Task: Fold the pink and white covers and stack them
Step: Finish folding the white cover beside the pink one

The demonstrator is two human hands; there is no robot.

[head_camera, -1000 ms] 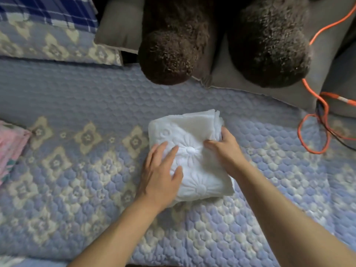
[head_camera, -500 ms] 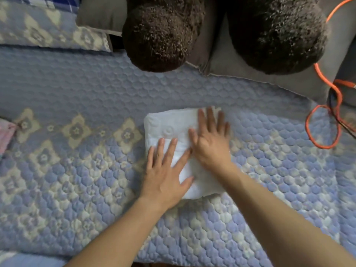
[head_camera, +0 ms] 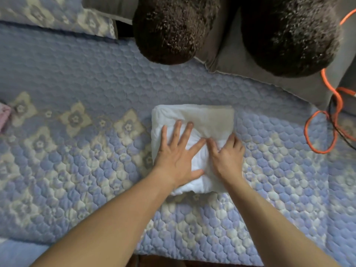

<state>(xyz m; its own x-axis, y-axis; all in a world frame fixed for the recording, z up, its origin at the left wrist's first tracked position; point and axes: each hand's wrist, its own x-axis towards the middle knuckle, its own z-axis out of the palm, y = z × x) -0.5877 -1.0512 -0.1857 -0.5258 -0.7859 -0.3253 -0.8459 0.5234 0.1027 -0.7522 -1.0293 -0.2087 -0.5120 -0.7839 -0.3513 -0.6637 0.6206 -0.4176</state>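
So the whole scene sits on a big blue quilted bedspread point(head_camera: 77, 78) with a honeycomb stitch and a band of cream flower diamonds running across it. Everything below is placed relative to the white cover.

Beyond the white cover, at the far edge of the quilt, there's a huge dark brown plush toy point(head_camera: 289, 33), two fuzzy rounded parts of it poking into view, resting on a grey cushion point(head_camera: 227, 56). Far off to the left and beyond it is a blue patterned pillow point(head_camera: 57, 14).

The white cover point(head_camera: 204, 116) itself is folded into a chunky square lying flat on the quilt, roughly mid-frame, with an embossed pattern on top. Its far half looks a bit shaded.

To the right of it, well apart, an orange cable point(head_camera: 310, 135) loops on the quilt, with a thin black cable point(head_camera: 339, 132) crossing it.

Left hand point(head_camera: 176, 157) is pressed flat on the near-left part of the cover, fingers spread wide, not gripping anything. Right hand point(head_camera: 227, 157) sits on the near-right part, fingers curled down onto the fabric near the middle crease; can't tell if it's actually pinching it.

Way off left at the frame edge, a sliver of the pink cover point(head_camera: 3, 117).
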